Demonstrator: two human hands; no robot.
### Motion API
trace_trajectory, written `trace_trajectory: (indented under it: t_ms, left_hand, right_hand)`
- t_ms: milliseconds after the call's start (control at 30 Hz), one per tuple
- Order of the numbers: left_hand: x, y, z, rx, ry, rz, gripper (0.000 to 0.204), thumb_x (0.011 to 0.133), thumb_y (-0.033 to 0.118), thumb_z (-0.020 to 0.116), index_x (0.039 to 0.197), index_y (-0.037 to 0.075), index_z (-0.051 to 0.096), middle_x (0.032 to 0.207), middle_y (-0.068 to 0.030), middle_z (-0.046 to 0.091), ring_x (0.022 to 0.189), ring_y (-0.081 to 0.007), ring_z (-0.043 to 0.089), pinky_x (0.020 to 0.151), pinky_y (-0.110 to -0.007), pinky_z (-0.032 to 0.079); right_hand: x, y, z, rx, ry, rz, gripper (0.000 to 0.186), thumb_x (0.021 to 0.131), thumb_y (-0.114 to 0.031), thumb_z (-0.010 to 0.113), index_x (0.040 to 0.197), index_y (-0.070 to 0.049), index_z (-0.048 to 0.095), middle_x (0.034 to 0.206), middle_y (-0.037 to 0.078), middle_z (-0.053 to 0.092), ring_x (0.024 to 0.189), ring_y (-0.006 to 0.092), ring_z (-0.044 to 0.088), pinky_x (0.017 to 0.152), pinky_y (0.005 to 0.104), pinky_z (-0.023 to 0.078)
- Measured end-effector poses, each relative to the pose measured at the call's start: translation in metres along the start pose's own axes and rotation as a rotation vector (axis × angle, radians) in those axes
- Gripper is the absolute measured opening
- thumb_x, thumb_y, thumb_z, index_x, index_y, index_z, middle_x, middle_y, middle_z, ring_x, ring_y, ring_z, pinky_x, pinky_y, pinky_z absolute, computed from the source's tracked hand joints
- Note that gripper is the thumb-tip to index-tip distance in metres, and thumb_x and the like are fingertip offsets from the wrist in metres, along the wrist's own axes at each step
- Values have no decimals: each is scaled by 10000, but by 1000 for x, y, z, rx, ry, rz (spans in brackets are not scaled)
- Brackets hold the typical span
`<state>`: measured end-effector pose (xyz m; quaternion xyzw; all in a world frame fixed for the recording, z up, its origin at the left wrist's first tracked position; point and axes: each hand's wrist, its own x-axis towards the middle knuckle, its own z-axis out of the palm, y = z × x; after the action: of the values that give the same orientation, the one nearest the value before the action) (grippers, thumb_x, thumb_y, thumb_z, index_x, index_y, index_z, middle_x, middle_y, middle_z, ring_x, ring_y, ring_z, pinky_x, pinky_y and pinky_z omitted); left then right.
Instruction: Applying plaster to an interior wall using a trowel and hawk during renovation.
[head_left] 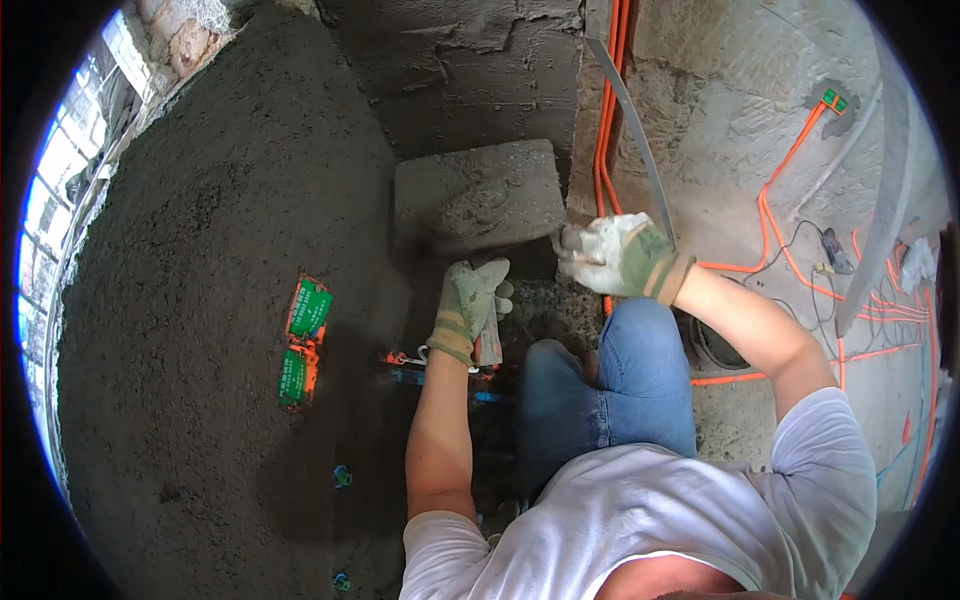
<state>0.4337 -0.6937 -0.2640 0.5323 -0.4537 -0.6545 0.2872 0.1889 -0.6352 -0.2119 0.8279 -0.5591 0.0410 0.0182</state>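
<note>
A rough grey rectangular block [480, 195], spread with wet-looking mortar, sits in the corner ahead of me, against the plastered walls. My left hand [468, 308], in a pale green knitted glove, is just below the block's lower edge. Its fingers are curled, and a narrow flat grey piece [489, 343] shows beside the palm; its kind is unclear. My right hand [622, 255], in a white-coated green glove, is at the block's lower right corner. Its fingers are bent together, slightly blurred, near a small dark edge; what they hold is hidden.
Green-covered electrical boxes [311, 307] are set in the dark plastered left wall. Orange conduits [608, 120] climb beside the corner and run across the right side. A long grey strip [640, 140] leans near them. A round bucket-like container [715, 345] stands by my right knee.
</note>
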Motion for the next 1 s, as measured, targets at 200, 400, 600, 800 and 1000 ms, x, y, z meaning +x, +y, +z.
trace_trajectory:
  t_ms: [200, 400, 600, 800, 1000]
  left_hand:
    - [0, -29, 38, 128, 78, 174, 259, 868, 221, 738, 966, 5, 634, 755, -89, 642, 561, -166, 605, 463, -315, 495]
    - [14, -24, 37, -107, -73, 207, 223, 908, 165, 697, 1045, 5, 625, 836, -47, 642, 611, -148, 599, 463, -282, 487]
    - [18, -13, 18, 243, -17, 382, 303, 887, 250, 733, 1014, -16, 664, 756, -68, 667, 662, -144, 645, 492, -323, 508]
    - [20, -25, 57, 38, -209, 283, 164, 893, 176, 726, 977, 66, 638, 711, -43, 608, 505, -143, 557, 437, -301, 472]
    - [29, 5, 63, -91, -217, 114, 235, 889, 167, 722, 1067, 45, 627, 857, -42, 633, 613, -153, 612, 460, -288, 524]
  right_hand:
    - [25, 11, 17, -147, 430, -65, 272, 870, -413, 652, 983, -169, 696, 694, 89, 639, 646, 306, 670, 542, 444, 524]
    - [29, 19, 3, 15, 212, 84, 212, 925, -355, 579, 1012, -189, 678, 786, 91, 676, 761, 314, 700, 612, 453, 567]
    - [7, 35, -65, -320, 584, -75, 258, 863, -399, 664, 988, -173, 681, 703, 84, 626, 599, 274, 643, 505, 415, 504]
    - [46, 69, -115, -340, 460, 89, 351, 928, -397, 534, 1139, -175, 706, 892, 129, 730, 768, 307, 712, 647, 409, 585]
    - [72, 125, -209, 470, 146, 359, 362, 899, -363, 722, 1109, -70, 756, 790, 21, 708, 640, 107, 665, 551, 253, 514]
